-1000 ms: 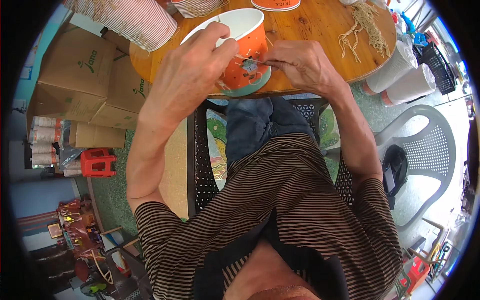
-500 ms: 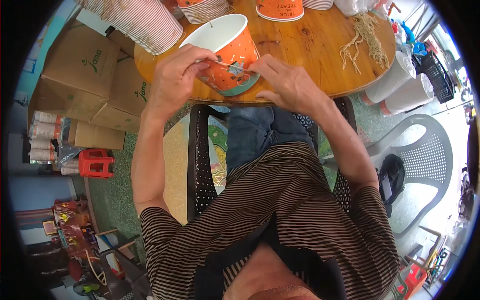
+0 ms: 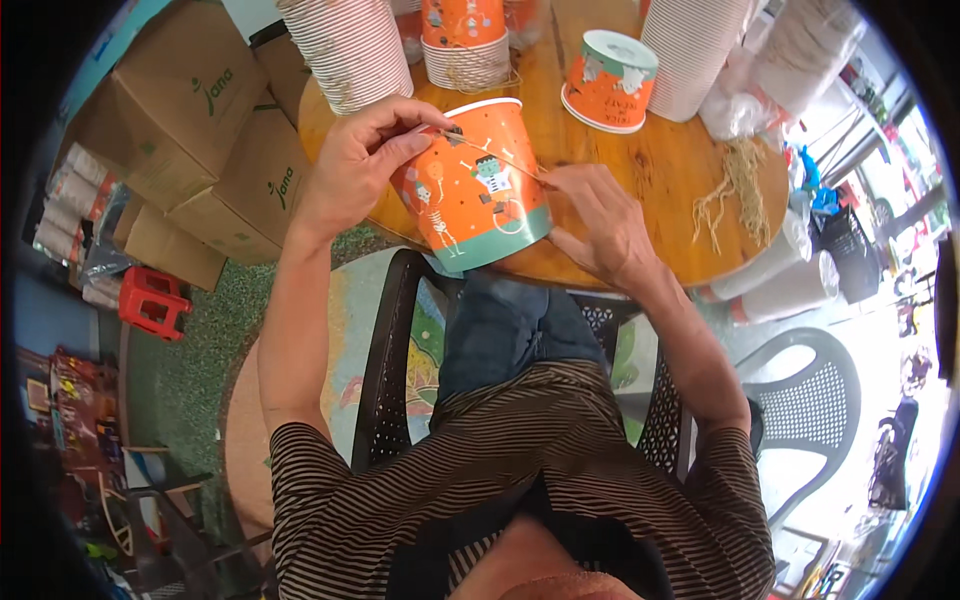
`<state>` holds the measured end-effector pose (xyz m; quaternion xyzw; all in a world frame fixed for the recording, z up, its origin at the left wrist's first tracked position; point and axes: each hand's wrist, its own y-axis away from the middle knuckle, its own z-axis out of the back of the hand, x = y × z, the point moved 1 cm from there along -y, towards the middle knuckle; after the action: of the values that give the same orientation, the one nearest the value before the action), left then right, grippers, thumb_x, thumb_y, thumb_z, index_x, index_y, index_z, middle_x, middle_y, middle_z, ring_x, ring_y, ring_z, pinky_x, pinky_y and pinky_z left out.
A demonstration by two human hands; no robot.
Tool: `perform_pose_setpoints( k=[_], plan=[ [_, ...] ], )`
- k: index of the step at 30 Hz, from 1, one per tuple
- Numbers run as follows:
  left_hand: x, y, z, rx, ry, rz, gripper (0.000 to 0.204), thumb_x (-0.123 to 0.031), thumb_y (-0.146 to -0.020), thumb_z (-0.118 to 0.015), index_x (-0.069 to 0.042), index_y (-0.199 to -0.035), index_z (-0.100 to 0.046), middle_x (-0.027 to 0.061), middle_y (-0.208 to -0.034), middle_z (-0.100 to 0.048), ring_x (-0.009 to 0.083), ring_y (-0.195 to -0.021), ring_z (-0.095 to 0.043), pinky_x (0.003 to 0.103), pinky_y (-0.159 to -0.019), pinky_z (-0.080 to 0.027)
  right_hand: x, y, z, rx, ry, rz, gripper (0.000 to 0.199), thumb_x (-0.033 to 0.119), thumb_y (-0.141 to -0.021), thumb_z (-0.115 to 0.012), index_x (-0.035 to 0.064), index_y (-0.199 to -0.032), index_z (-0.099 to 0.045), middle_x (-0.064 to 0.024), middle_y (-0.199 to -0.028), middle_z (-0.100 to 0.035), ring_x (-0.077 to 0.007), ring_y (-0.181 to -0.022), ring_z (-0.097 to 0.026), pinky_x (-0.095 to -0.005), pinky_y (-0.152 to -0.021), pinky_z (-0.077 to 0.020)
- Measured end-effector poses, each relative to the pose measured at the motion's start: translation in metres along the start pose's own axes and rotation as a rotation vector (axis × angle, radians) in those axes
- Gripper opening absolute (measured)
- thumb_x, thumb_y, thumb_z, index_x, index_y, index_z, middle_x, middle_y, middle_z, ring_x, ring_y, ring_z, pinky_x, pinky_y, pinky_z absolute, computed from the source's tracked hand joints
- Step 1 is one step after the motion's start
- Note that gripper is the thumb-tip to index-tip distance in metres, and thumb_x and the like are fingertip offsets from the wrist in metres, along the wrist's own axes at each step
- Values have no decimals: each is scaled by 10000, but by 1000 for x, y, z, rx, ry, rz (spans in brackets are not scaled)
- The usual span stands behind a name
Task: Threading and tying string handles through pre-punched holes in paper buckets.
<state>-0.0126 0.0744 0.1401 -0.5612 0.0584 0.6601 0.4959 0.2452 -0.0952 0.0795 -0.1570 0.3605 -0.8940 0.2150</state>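
The orange paper bucket (image 3: 475, 190) lies tilted at the near edge of the round wooden counter (image 3: 640, 200), rim pointing away, printed with cartoon skeletons. Both hands pinch 1 thin string (image 3: 500, 160) across it: left hand (image 3: 365, 160), right hand (image 3: 600, 215).

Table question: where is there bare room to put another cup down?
The round wooden table is bare between the upside-down orange cup and the loose straw strands, beyond the right hand. The far edge is crowded with paper cup stacks, and the left hand holds an orange bucket.
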Motion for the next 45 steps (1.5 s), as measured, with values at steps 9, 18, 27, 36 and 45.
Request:
perform_pose_setpoints(
  k=[9, 18, 27, 36, 45],
  plan=[
    [111, 2, 6, -580, 8, 59, 222, -50, -1035, -622, -6, -1252, -632, 46, -1122, -686, 116, -1049, -639, 290, -906, -525, -87, -66, 12, -74, -459, -542, 432, 159, -936, -796, 4, -1315, -658, -31, -1042, -704, -104, -1001, -664, -266, -868, -557],
    [182, 21, -22, -424, -155, 238, 192, -39, -1020, -633, 9, -1206, -634, 92, -1097, -703, 168, -991, -676, 302, -873, -540, -246, -235, 23, -296, -884, -590, 430, 385, -1037, -648, -8, -1202, -702, -50, -991, -724, -140, -853, -701, -324, -804, -601],
    [160, 20, -20, -433, -259, 231, 137, -41, -1013, -666, 21, -1135, -672, 91, -1012, -703, 146, -937, -675, 282, -840, -537, -290, -326, -33, -216, -724, -805, 409, 443, -1014, -663, 36, -974, -665, -13, -717, -536, -149, -619, -520, -371, -655, -605],
    [164, 21, -14, -455, -260, 256, 84, -11, -971, -676, 30, -1044, -689, 128, -943, -706, 222, -841, -679, 316, -779, -538, -334, -364, -63, 44, -629, -852, 422, 483, -974, -712, 100, -809, -646, -15, -647, -512, -148, -580, -513, -358, -644, -591],
    [166, 28, -13, -507, -176, 295, 63, -18, -978, -692, 37, -1007, -698, 116, -930, -730, 169, -814, -678, 292, -749, -534, -336, -354, -101, 161, -693, -927, 301, 352, -1021, -657, 51, -1030, -663, -34, -763, -574, -115, -587, -524, -268, -510, -505]
  ],
)
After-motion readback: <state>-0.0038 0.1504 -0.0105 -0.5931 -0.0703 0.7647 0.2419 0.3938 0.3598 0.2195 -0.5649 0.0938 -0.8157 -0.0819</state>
